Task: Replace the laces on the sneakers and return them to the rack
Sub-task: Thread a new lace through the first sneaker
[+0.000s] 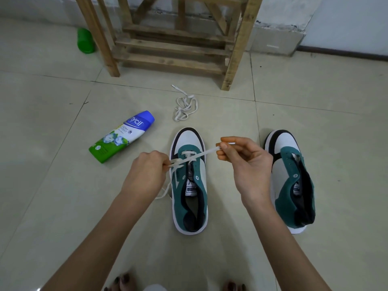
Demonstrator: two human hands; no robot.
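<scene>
Two teal, white and black sneakers stand on the tiled floor, toes pointing away from me. The left sneaker has a white lace threaded through its front eyelets. My left hand pinches one end of this lace beside the shoe's left edge, and the rest of that end trails down to the floor. My right hand pinches the other end and holds it taut up to the right. The right sneaker has bare eyelets. A second white lace lies bunched on the floor beyond the left sneaker.
A wooden rack with slatted shelves stands against the wall ahead. A powder bottle with a blue cap lies on the floor to the left. A green bottle sits by the rack's left leg. My toes show at the bottom edge.
</scene>
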